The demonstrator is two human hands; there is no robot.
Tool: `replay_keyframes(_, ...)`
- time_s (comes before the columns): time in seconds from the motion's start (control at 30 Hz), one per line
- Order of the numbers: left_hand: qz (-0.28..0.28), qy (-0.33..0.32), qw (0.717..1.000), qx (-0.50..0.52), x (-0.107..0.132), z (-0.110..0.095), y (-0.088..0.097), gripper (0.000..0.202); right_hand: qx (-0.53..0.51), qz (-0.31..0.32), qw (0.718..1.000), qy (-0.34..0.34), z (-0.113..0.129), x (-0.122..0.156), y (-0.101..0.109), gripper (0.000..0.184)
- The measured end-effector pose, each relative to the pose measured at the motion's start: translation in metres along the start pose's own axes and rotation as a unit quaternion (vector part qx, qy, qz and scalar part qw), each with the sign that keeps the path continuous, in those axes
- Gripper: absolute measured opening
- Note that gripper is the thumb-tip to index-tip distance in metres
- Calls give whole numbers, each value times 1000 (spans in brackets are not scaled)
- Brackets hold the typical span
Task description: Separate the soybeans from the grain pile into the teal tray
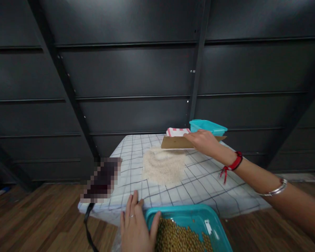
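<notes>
My right hand (203, 140) reaches across the table and grips a flat piece of brown cardboard (176, 142), held on edge at the far side of a pile of white rice (163, 165). The rice lies spread on a white checked tablecloth (199, 182). My left hand (136, 225) rests at the near table edge, fingers flat on the cloth and thumb against the rim of a teal tray (196, 211) that holds brown beans (181, 239).
A second teal tray (208, 126) and a red-and-white folded cloth (177, 132) sit at the table's far edge. A blurred dark object (102, 180) with a black strap (88, 227) hangs off the left side. Dark metal wall panels stand behind; wood floor lies below.
</notes>
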State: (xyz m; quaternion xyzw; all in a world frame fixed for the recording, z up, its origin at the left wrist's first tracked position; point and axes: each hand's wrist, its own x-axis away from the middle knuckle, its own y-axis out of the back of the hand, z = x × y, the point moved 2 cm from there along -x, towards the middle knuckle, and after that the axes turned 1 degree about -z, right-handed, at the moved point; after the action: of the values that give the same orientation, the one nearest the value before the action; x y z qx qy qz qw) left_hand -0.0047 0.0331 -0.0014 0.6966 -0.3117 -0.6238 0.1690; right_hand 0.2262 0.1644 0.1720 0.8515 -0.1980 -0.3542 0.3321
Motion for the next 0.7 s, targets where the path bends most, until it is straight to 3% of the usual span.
replay_keyframes(0.17,43,-10,999,-1,2,4,-1,38,-8,15,999,31,6,11,5,23)
replay_keyframes(0.3,39,12,999,10,0,2,4,35,-1,-28,999,45,11,10,32,30)
replay_keyframes(0.4,31,40,998,21,-1,1,10,32,16,-55,996,69,30,-3,45,32)
replay_keyframes(0.6,29,37,998,33,-1,10,19,33,-31,15,993,116,98,-15,20,25)
replay_keyframes(0.7,36,46,998,33,1,17,22,32,-84,51,988,120,112,-10,11,23)
